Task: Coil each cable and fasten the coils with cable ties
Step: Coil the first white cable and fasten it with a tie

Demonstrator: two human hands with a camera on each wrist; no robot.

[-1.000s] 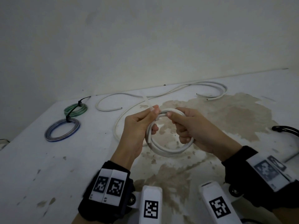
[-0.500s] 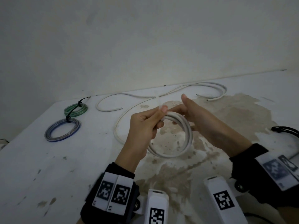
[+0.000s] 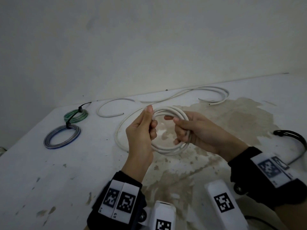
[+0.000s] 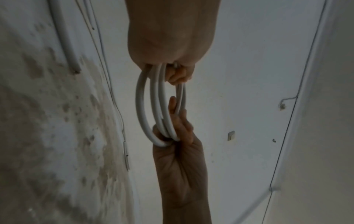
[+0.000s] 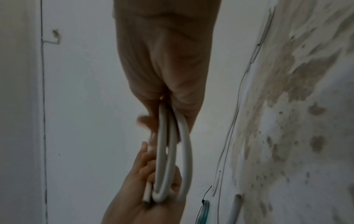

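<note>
A white cable coil [image 3: 167, 151] of about three turns hangs above the table between both hands. My left hand [image 3: 146, 127] grips its left side, thumb pointing up. My right hand [image 3: 187, 130] has its fingers curled through the ring on the right side. In the left wrist view the left hand [image 4: 172, 71] clasps the coil [image 4: 141, 104] from above and the right hand [image 4: 178, 151] from below. In the right wrist view the turns [image 5: 184, 145] run from the right hand [image 5: 168, 104] down to the left hand [image 5: 153, 191]. A short pale end [image 5: 147, 193] lies beside those fingers.
A green coil [image 3: 76, 115] and a blue-grey coil [image 3: 62, 136], each with a black tie, lie at the table's left. Loose white cables [image 3: 182, 93] curve along the back by the wall, with one loop [image 3: 118, 130] near my left hand. A black cable [image 3: 292, 136] sits at the right edge.
The right hand, stretched open at the coil's top half a second ago, now curls round its right side. The coil sits higher. The pale strip above the left fingers no longer shows.
</note>
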